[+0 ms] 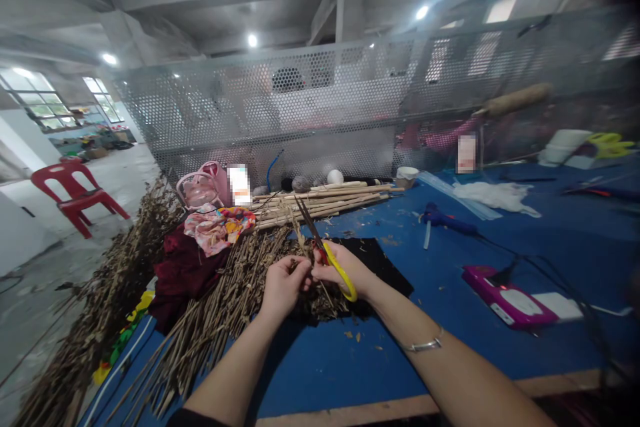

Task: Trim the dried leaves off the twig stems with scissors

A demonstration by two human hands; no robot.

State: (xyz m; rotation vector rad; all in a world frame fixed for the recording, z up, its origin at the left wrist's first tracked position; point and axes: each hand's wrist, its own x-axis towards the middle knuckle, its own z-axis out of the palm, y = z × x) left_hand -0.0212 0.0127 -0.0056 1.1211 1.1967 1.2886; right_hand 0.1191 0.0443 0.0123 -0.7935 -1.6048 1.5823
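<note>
My right hand (345, 267) is closed around yellow-handled scissors (341, 273), their dark blades pointing up and away to the left. Close beside it, my left hand (287, 283) has its fingers pinched together over the dried plant stems; what exactly sits between the fingertips is too small to make out. Beneath both hands lies a heap of brown dried stems and leaves (240, 267), partly on a black cloth (385, 267). A silver bracelet (424, 345) circles my right wrist.
Pale sticks (320, 203) lie behind the heap, near a pink bag (205, 183) and dark red cloth (183, 273). To the right are a blue glue gun (447, 220), a magenta device (510, 297) and cables. A perforated metal screen (240, 107) borders the blue table (425, 320). Left stands a red chair (77, 193).
</note>
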